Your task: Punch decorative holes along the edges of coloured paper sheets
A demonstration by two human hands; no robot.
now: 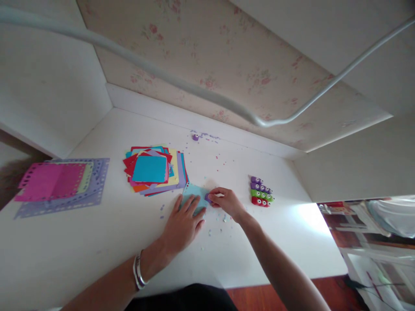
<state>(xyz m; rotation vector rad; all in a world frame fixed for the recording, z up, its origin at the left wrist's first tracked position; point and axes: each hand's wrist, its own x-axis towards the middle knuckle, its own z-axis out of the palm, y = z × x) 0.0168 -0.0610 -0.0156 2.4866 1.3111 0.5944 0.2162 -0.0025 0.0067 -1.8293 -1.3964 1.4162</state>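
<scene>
A light blue sheet of paper (195, 191) lies on the white desk, small holes near its top left corner. My left hand (185, 218) rests flat on this sheet, fingers spread. At the sheet's right edge, my right hand (225, 202) pinches a small purple paper punch (207, 198), which my fingers partly cover. Tiny punched paper bits (225, 218) are scattered around both hands. Left of the sheet sits a pile of coloured paper squares (149, 168), a blue one on top.
Several purple, green and red punches with eyes (261, 192) stand in rows at right. One purple punch (195, 137) sits near the back ledge, beside purple scraps (209, 136). Hole-edged pink and lilac sheets (55, 181) lie far left. A white cable (194, 88) crosses overhead.
</scene>
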